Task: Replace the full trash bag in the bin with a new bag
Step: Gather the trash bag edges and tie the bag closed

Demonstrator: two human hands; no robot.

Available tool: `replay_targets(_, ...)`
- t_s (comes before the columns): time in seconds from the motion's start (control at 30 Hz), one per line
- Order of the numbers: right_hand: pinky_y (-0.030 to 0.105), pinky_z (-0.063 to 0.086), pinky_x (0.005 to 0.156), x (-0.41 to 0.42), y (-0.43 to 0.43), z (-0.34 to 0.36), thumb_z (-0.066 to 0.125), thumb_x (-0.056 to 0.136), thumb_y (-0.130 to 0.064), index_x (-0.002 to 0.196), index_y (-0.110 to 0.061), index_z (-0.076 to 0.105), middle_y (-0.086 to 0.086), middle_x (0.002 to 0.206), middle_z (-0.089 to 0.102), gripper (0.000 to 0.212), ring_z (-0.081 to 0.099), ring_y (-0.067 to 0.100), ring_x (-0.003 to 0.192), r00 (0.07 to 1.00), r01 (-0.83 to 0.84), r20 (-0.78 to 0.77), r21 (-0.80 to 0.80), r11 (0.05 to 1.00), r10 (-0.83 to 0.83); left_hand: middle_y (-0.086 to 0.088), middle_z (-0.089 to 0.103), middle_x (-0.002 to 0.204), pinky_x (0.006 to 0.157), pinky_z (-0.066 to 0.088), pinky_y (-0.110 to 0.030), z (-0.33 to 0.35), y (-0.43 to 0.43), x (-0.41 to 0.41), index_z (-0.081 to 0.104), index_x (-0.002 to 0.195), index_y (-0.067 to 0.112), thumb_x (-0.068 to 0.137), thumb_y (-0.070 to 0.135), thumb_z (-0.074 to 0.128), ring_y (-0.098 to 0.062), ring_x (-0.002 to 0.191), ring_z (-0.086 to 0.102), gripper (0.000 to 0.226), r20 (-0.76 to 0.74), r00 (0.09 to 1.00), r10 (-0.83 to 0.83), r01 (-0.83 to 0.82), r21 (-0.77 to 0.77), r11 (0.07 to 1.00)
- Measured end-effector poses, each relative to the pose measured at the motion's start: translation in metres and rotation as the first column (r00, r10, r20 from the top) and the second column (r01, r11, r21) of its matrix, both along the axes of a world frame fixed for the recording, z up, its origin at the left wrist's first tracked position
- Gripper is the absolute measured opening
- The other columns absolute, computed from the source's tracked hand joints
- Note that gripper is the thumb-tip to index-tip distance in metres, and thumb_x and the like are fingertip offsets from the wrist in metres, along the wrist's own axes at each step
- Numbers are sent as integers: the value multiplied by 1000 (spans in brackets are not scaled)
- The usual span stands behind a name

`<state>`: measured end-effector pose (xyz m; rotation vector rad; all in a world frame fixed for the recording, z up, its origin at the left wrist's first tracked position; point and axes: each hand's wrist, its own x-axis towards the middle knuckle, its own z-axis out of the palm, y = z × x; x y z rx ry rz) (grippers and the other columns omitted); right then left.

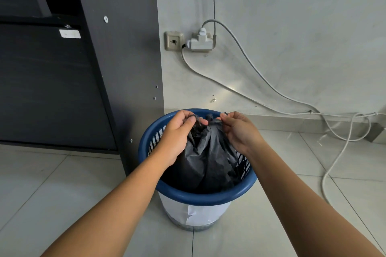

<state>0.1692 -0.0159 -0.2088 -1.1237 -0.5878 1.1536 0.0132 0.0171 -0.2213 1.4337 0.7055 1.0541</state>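
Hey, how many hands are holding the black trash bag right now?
2. The left hand grips the black trash bag at its gathered top from the left; the right hand pinches it from the right, above the blue bin.

The left forearm (125, 194) and right forearm (302, 194) are bare and smooth, slender at the wrists and broader toward the bottom edge of the view. The left grip (177, 131) and right grip (240, 129) are bare hands with knuckles showing on their backs. The nails are mostly hidden.
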Motion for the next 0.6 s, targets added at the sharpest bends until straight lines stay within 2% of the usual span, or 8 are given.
replay_targets(0.07, 25, 45, 53, 0, 3, -6, 51, 95, -9, 67, -15, 38, 3, 55, 50, 31, 45, 12, 49, 986, 68, 159, -75, 995, -56, 3, 75, 90, 93, 47, -37, -4, -7, 2, 57, 87, 13, 98, 10, 42, -20, 98, 65, 18, 183, 982, 48, -22, -146, 989)
replay_targets(0.13, 33, 41, 64, 5, 6, -12, 54, 93, -15, 67, -17, 38, 4, 63, 43, 31, 41, 17, 62, 934, 124, 350, -139, 983, -69, 1, 75, 90, 89, 51, -36, -7, -12, 2, 56, 86, 11, 97, 7, 43, -20, 93, 67, 17, 284, 955, 86, -31, -193, 981)
replay_targets(0.2, 33, 38, 65, 9, 7, -16, 56, 92, -17, 66, -18, 39, 3, 64, 42, 31, 39, 18, 66, 857, 177, 511, -167, 970, -68, 1, 75, 87, 85, 52, -30, -10, -15, -2, 55, 83, 11, 97, 4, 43, -16, 90, 69, 20, 346, 933, 99, -33, -192, 981)
replay_targets(0.27, 30, 36, 63, 13, 7, -19, 57, 91, -18, 66, -18, 39, 2, 64, 42, 31, 38, 17, 65, 805, 239, 585, -172, 956, -95, 2, 74, 86, 87, 51, -29, -12, -17, -5, 56, 81, 11, 96, 2, 43, -13, 90, 69, 22, 371, 922, 115, -46, -190, 981)
replay_targets(0.4, 30, 37, 65, 19, 5, -20, 54, 91, -14, 69, -16, 39, 0, 68, 52, 26, 44, 15, 63, 725, 364, 670, -174, 915, -160, 4, 74, 81, 84, 48, -28, -16, -19, -12, 58, 83, 11, 96, 3, 43, -12, 86, 67, 20, 292, 947, 132, -73, -205, 976)
replay_targets(0.5, 28, 42, 60, 23, 5, -19, 50, 92, -11, 69, -17, 38, 8, 89, 62, 26, 55, 18, 72, 691, 408, 698, -163, 898, -187, 6, 73, 80, 90, 46, -30, -17, -21, -20, 56, 82, 11, 96, 3, 43, -13, 88, 64, 21, 214, 970, 111, -82, -142, 986)
replay_targets(0.6, 42, 56, 74, 25, 6, -18, 51, 89, -9, 69, -17, 39, 16, 101, 64, 24, 63, 32, 90, 674, 449, 708, -166, 878, -211, 10, 72, 79, 96, 43, -26, -17, -24, -30, 56, 82, 12, 95, 2, 44, -4, 87, 63, 20, 29, 998, 62, -62, -9, 998)
